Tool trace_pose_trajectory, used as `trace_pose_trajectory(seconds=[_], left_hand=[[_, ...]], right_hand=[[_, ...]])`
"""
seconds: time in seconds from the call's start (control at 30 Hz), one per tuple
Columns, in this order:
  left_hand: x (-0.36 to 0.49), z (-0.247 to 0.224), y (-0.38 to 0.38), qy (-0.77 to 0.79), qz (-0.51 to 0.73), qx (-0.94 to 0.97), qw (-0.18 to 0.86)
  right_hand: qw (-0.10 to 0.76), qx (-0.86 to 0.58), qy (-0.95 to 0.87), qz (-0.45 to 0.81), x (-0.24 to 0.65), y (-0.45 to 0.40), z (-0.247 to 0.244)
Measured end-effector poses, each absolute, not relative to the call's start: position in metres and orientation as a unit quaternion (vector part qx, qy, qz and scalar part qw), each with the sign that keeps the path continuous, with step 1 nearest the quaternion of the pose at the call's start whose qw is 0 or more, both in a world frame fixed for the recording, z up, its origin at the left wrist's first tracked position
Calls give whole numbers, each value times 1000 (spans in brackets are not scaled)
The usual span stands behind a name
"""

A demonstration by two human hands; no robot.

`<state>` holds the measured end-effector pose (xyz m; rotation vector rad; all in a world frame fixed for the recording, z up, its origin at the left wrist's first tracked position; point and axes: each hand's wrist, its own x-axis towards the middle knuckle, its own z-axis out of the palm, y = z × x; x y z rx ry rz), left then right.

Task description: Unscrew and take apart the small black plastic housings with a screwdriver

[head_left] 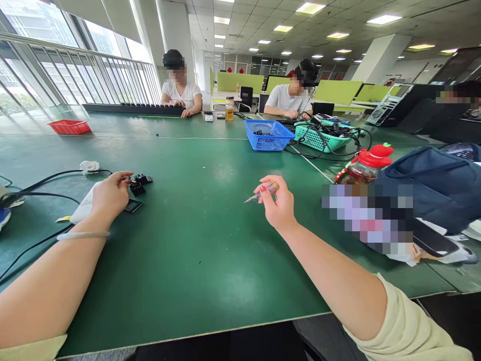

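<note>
At the left, my left hand [112, 193] has its fingertips pinched together at the edge of a cluster of small black parts [142, 179]. What the pinch holds is too small to make out. A flat black piece with a grey face [133, 205] lies just below those parts. Partly under my left wrist is a white box-like object [83, 208] with black cables around it. My right hand [278, 201] is closed around a small screwdriver [265, 191] with a see-through handle, held over the green tabletop, its thin tip pointing left.
Crumpled white tissue [89, 167] and a red tray [69, 127] are on the left. Ahead are a blue basket [268, 138], a green basket [319, 139] with cables, and a jar [229, 109]. A red-lidded bottle [363, 168] and dark blue bag [432, 185] stand right. Two people sit opposite.
</note>
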<state>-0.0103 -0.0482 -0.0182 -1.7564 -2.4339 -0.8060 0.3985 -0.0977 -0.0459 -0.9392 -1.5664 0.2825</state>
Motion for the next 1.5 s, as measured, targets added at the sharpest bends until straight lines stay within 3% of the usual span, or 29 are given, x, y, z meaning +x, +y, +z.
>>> trace_pose_trajectory(seconds=[0.27, 1.5], left_hand=[[-16, -25, -43, -734, -288, -611, 68], [-10, -21, -41, -782, -196, -592, -7]], right_hand=[[602, -406, -677, 122, 398, -98, -46], [595, -411, -678, 134, 397, -98, -47]])
